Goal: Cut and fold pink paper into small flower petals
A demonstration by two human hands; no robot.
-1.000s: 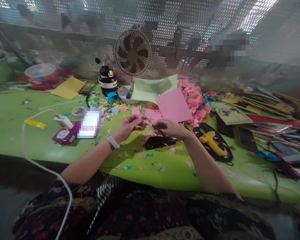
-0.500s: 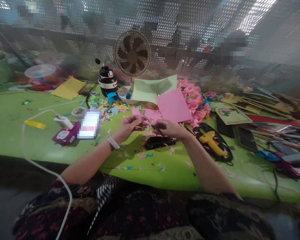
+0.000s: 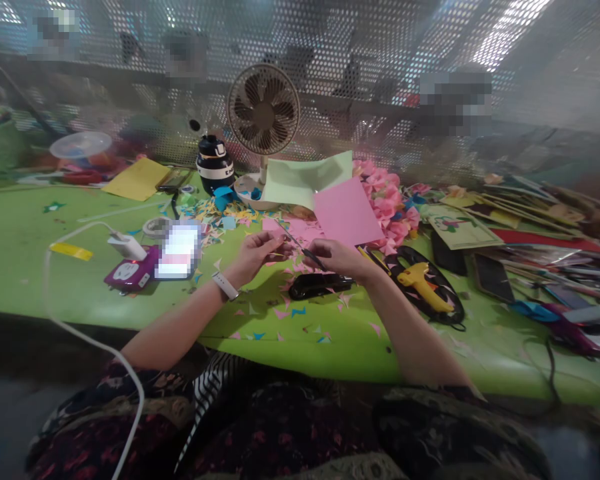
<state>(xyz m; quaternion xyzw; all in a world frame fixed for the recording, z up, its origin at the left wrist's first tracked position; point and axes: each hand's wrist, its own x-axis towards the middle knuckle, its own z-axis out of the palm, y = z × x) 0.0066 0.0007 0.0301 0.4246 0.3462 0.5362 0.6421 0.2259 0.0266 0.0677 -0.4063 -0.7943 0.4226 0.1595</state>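
My right hand (image 3: 334, 259) is closed around the dark handles of a pair of scissors (image 3: 307, 252), whose thin blades point up and left. Close to the blades, my left hand (image 3: 257, 255) has its thumb and fingertips pinched together; whatever lies between them is too small to make out. A white band circles the left wrist. Just below the hands rests a black stapler-like tool (image 3: 320, 285). Pink paper pieces (image 3: 303, 230) are behind the hands, and a pink sheet (image 3: 349, 212) leans beside a pale green sheet (image 3: 310, 180).
At left are a lit phone (image 3: 179, 250), a purple power strip (image 3: 130, 272) and a white cable. A fan (image 3: 264, 110) and dark bottle (image 3: 215, 165) stand behind. Pink paper flowers (image 3: 380, 190), a yellow glue gun (image 3: 427, 287) and a dark phone (image 3: 493, 278) are to the right.
Both hands stay in nearly the same place, with the scissors still in my right hand. The view has shifted very slightly.
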